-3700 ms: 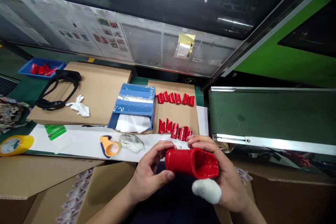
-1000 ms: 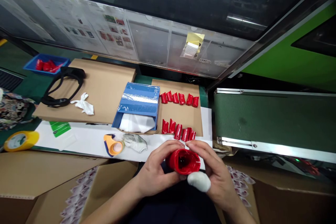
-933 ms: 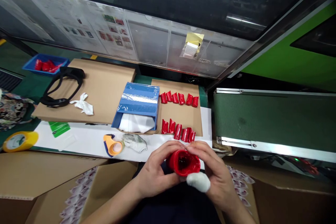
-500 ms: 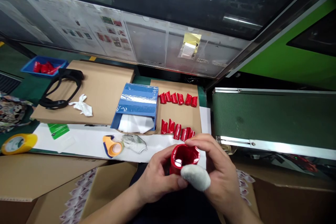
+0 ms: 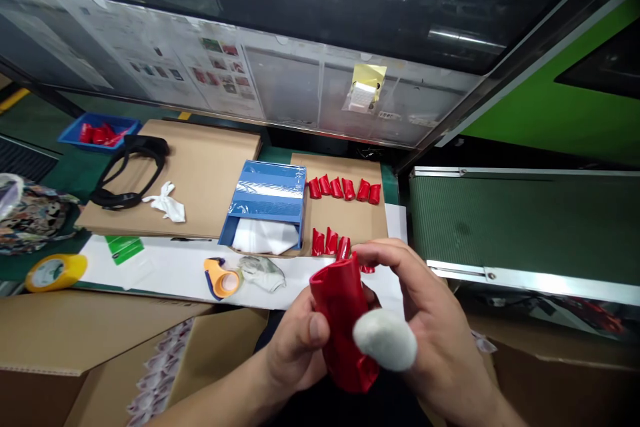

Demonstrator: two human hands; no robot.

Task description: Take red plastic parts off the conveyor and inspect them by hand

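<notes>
Both my hands hold one red plastic sleeve (image 5: 340, 320) close in front of me, now standing nearly upright. My left hand (image 5: 297, 340) grips its left side, thumb pressed on the front. My right hand (image 5: 430, 340) closes on it from the right, fingers curled over the top rim; its thumb wears a white fabric cover (image 5: 385, 341). Behind the hands, two rows of small red parts (image 5: 345, 188) lie on a cardboard sheet (image 5: 350, 217).
A blue box (image 5: 267, 200) with white cloth stands left of the red parts. An orange tape dispenser (image 5: 223, 278), a crumpled glove (image 5: 263, 272), yellow tape (image 5: 53, 271), a black strap (image 5: 127, 170) and a blue tray (image 5: 100, 132) lie further left. A green conveyor (image 5: 520, 223) runs right. Cardboard boxes (image 5: 100, 340) sit near me.
I have turned the red sleeve from lying sideways, through its open end facing me, to nearly upright with its side towards me. Both hands kept hold; the view shifted slightly.
</notes>
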